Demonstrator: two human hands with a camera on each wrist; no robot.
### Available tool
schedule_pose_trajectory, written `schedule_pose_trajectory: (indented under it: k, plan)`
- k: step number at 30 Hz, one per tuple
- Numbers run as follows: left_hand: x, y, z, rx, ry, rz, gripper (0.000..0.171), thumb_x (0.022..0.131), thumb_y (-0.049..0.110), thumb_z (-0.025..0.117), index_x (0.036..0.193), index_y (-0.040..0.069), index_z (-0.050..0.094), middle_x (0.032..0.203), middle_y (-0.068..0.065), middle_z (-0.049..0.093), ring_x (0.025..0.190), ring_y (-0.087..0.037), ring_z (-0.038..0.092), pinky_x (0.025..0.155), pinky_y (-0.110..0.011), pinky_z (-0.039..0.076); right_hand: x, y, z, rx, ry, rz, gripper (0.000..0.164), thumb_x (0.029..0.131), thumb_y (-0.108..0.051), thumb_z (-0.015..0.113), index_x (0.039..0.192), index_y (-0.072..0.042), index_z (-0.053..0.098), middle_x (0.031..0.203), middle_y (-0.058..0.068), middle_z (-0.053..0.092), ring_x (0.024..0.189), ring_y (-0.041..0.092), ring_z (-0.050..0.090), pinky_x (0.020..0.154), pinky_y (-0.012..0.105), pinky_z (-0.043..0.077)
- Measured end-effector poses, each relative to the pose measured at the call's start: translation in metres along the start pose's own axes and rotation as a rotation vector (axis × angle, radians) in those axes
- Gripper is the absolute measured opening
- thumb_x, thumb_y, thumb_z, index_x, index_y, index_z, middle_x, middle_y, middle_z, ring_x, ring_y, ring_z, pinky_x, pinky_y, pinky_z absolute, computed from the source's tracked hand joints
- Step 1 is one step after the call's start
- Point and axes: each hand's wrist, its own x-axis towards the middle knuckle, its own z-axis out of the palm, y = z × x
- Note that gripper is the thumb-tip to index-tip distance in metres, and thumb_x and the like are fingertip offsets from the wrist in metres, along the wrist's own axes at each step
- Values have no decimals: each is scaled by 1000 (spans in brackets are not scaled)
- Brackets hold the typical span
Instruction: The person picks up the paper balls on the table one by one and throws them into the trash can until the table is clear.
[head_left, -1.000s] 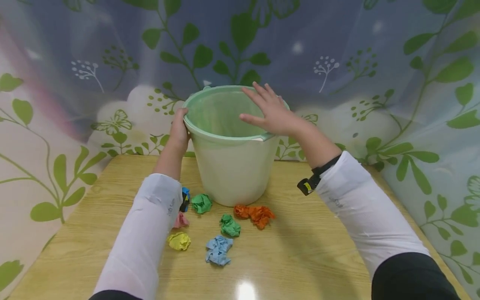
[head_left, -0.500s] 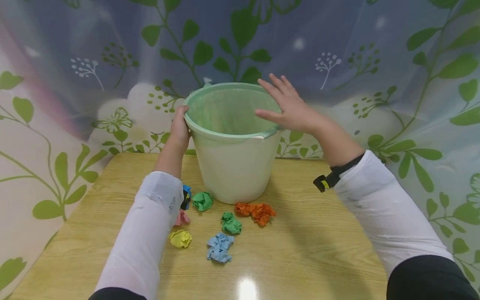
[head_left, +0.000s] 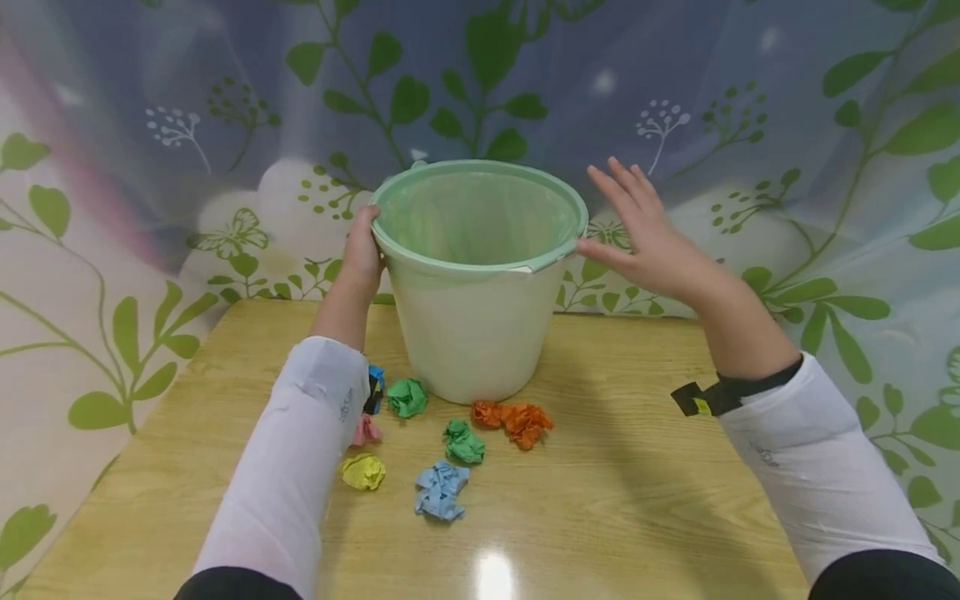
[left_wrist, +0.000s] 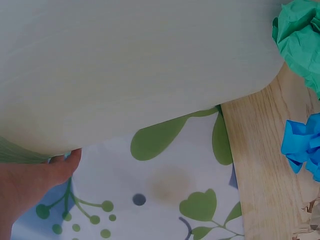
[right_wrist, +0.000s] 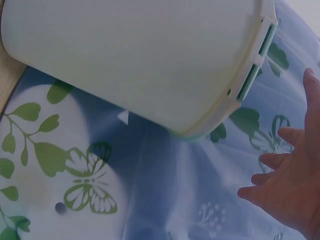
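A white bucket (head_left: 472, 333) with a pale green rim and inside stands upright at the back of the table. My left hand (head_left: 362, 250) grips its rim on the left side, thumb up at the edge; the left wrist view shows fingers against the wall under the rim. Beside the rim's right side, my right hand (head_left: 648, 233) is raised with fingers spread, holding nothing. In the right wrist view a gap separates that hand (right_wrist: 295, 175) from the bucket. Crumpled paper balls lie in front: green (head_left: 407, 398), another green (head_left: 464, 442), light blue (head_left: 441, 490), yellow (head_left: 363, 472) and orange (head_left: 527, 425).
Partly behind my left sleeve are a pink paper ball (head_left: 367, 430) and a blue one (head_left: 377, 385). The wooden table (head_left: 615, 500) ends at a leaf-patterned curtain (head_left: 675, 67) behind the bucket. A black strap (head_left: 720, 396) circles my right wrist.
My right hand has moved right, from over the bucket's mouth to outside its rim. The left hand keeps its hold. The bucket and paper balls stay where they were.
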Motion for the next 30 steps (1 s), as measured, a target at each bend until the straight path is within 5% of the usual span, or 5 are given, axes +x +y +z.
schedule_pose_trajectory:
  k: [10,30]
  plan:
    - [4,4,0,-4,9,12,60,97,42,26,153,19,29,159,1,23,146,-15,19,120,-43,15,-22,24,15,73,34,10,83,97,-39,55,157,-21,0,162,5,-13,148,30,-17,113,67,-5]
    - [1,-2,-1,18,-14,11,61,96,43,25,153,21,28,160,4,17,147,-13,12,121,-44,11,-57,45,118,25,-164,48,87,92,-38,64,155,-10,12,161,19,1,147,43,1,113,66,14]
